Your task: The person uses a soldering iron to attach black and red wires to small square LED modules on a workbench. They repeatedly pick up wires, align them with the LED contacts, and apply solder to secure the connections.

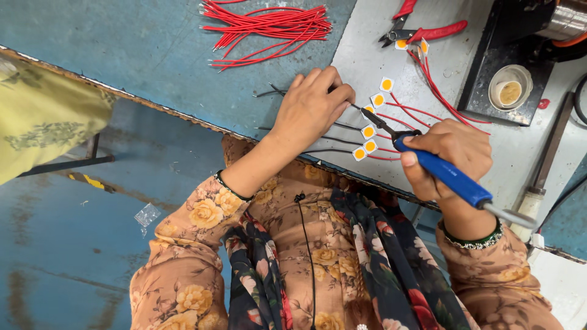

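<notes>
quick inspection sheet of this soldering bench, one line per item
surface: grey bench top beside a blue panel
job's things: row of small white squares with yellow centres, red and dark leads attached; blue-handled soldering iron, tip at the row
clutter: bundle of red wires; red-handled pliers; round tin on a black base
grippers: left hand presses on the dark leads; right hand grips the iron
cables: iron's cord runs off to the right
surroundings: blue floor; yellow cloth at the left edge
</notes>
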